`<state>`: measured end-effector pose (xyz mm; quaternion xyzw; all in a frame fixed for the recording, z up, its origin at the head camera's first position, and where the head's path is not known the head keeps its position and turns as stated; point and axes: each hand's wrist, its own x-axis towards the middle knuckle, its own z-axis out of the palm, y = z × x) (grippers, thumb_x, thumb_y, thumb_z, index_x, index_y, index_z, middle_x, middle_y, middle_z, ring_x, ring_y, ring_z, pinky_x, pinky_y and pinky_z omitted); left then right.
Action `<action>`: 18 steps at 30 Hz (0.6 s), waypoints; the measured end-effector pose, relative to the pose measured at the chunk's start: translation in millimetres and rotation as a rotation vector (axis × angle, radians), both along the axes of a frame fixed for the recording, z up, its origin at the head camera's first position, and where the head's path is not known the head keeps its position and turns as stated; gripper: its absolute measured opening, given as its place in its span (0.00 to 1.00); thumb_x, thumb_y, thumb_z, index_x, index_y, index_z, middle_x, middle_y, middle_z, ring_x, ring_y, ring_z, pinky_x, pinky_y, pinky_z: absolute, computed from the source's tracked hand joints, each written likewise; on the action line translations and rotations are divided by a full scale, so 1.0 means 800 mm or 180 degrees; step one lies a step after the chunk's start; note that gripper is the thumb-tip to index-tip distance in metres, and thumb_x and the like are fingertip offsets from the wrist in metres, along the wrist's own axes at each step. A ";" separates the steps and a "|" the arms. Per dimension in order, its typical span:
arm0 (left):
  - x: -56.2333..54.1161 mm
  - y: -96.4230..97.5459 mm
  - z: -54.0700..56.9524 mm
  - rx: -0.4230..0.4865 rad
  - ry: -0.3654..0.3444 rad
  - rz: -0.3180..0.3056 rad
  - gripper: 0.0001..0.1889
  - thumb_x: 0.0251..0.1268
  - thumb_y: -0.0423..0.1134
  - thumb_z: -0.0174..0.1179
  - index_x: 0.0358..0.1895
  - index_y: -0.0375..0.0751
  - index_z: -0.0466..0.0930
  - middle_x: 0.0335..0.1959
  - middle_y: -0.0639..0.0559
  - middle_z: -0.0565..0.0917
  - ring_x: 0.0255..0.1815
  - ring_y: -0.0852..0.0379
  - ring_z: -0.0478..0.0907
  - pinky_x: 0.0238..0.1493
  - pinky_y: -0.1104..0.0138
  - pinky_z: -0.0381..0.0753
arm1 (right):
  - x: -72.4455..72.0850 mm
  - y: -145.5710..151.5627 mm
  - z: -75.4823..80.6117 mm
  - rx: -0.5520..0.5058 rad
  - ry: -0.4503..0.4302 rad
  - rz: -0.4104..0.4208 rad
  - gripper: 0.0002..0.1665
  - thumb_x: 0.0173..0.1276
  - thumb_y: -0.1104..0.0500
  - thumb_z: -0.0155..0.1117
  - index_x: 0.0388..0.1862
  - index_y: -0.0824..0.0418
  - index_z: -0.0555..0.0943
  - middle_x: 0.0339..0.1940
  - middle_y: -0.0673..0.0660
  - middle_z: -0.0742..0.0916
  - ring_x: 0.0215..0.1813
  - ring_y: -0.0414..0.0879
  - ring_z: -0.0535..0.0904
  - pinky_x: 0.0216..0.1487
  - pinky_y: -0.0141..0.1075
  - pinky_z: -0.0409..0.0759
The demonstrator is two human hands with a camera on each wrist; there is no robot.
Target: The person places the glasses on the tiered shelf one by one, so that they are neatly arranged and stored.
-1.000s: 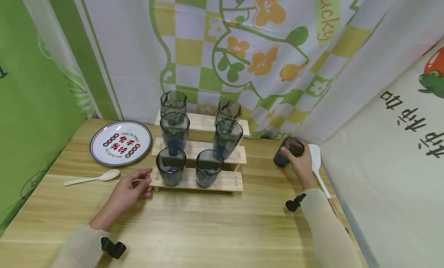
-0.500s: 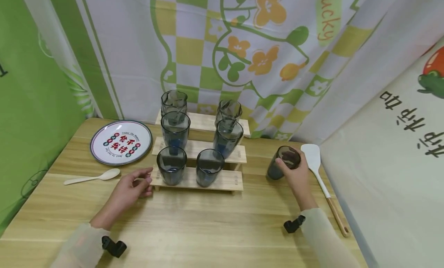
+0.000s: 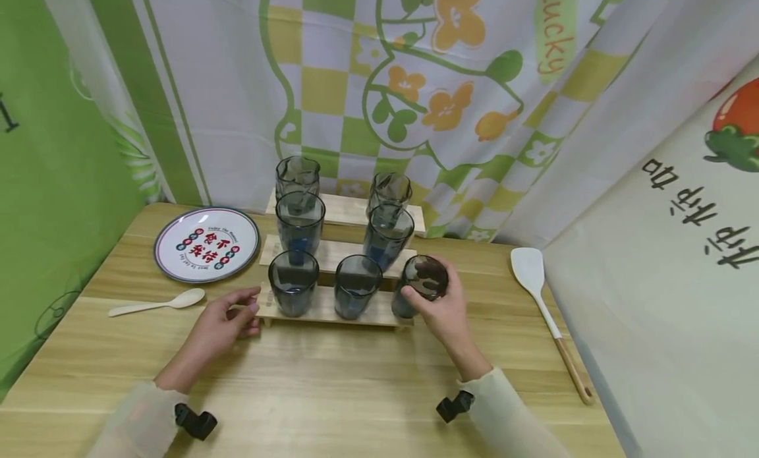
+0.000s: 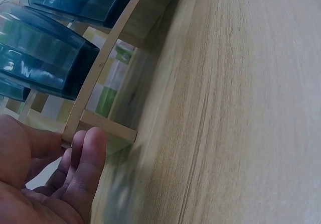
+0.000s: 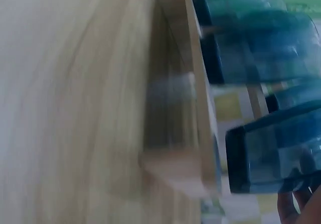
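Observation:
My right hand (image 3: 449, 313) grips a dark blue-grey glass (image 3: 406, 303) at the right end of the lowest step of a three-step wooden rack (image 3: 323, 310). In the right wrist view, a small gap shows between the base of this glass (image 5: 271, 156) and the board. Two similar glasses stand on that step, a left one (image 3: 293, 286) and a middle one (image 3: 357, 290). The middle step bears two taller glasses (image 3: 299, 224), and the top step two wavy ones (image 3: 389, 191). My left hand (image 3: 222, 323) pinches the rack's front left corner (image 4: 75, 126) between thumb and fingers.
A white plate (image 3: 178, 247) with red lettering lies left of the rack, with a pale spoon (image 3: 160, 305) in front of it. Along the table's right edge lies a white spatula (image 3: 536, 283) with a wooden handle. A patterned curtain (image 3: 323, 89) hangs behind the rack.
My right hand has carried the glass leftward from beside the spatula to the right end of the lowest step. The left hand has stayed at the rack's corner.

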<state>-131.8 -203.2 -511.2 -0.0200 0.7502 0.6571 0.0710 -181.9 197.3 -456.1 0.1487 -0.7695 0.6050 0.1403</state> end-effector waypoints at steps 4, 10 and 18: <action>-0.001 0.005 -0.001 0.0018 0.0028 -0.0033 0.23 0.78 0.27 0.51 0.72 0.24 0.64 0.57 0.30 0.71 0.42 0.46 0.84 0.44 0.60 0.90 | 0.005 -0.020 -0.011 0.0103 0.0072 -0.0142 0.42 0.54 0.62 0.84 0.66 0.59 0.73 0.56 0.56 0.84 0.58 0.52 0.80 0.62 0.43 0.80; 0.000 0.007 -0.002 -0.0004 -0.0004 -0.0006 0.23 0.78 0.27 0.52 0.73 0.25 0.64 0.58 0.30 0.71 0.42 0.46 0.84 0.45 0.60 0.90 | 0.012 -0.037 -0.013 0.0088 0.0134 -0.0206 0.42 0.54 0.67 0.82 0.66 0.63 0.72 0.56 0.59 0.84 0.57 0.53 0.79 0.59 0.36 0.79; 0.003 0.001 -0.006 -0.0081 0.0015 0.0042 0.23 0.79 0.28 0.52 0.73 0.27 0.65 0.56 0.30 0.71 0.41 0.45 0.84 0.44 0.60 0.90 | 0.031 -0.048 0.026 0.0211 0.0009 0.0047 0.50 0.58 0.56 0.82 0.71 0.73 0.65 0.60 0.69 0.80 0.60 0.60 0.77 0.63 0.41 0.76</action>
